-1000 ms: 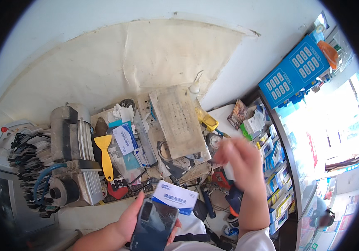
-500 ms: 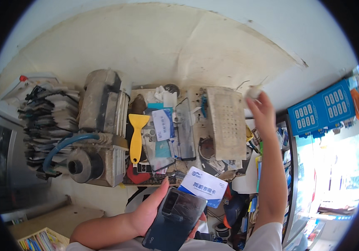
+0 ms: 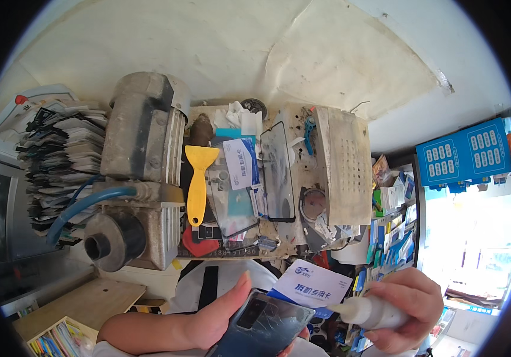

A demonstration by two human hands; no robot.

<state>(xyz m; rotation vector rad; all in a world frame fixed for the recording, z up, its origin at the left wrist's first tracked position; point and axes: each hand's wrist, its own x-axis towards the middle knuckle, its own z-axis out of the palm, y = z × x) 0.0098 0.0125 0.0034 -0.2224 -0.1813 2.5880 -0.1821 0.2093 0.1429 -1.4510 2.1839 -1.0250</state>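
My left hand point(image 3: 217, 318) is closed around a dark smartphone point(image 3: 261, 330), its cracked back and camera block facing up. From the phone's far right edge sticks out a white and blue plastic card point(image 3: 315, 284); whether it is wedged in the seam or lies behind the phone I cannot tell. My right hand point(image 3: 413, 303) grips a whitish squeeze bottle point(image 3: 371, 312) on its side. The bottle's pointed nozzle aims left, close to the card's lower right corner and the phone's edge.
On the bench ahead lie a yellow scraper point(image 3: 196, 184), a second card point(image 3: 242, 163), a glass phone panel point(image 3: 277, 172) and a perforated block point(image 3: 343, 166). A grimy motor pump point(image 3: 142, 137) with a blue hose point(image 3: 83, 208) stands left, beside stacked sleeves point(image 3: 65, 166). Shelves point(image 3: 395, 220) rise at right.
My right hand has come down from the far right of the bench to beside the phone, bringing the squeeze bottle. The phone and card have shifted slightly right and nearer; the view has tilted.
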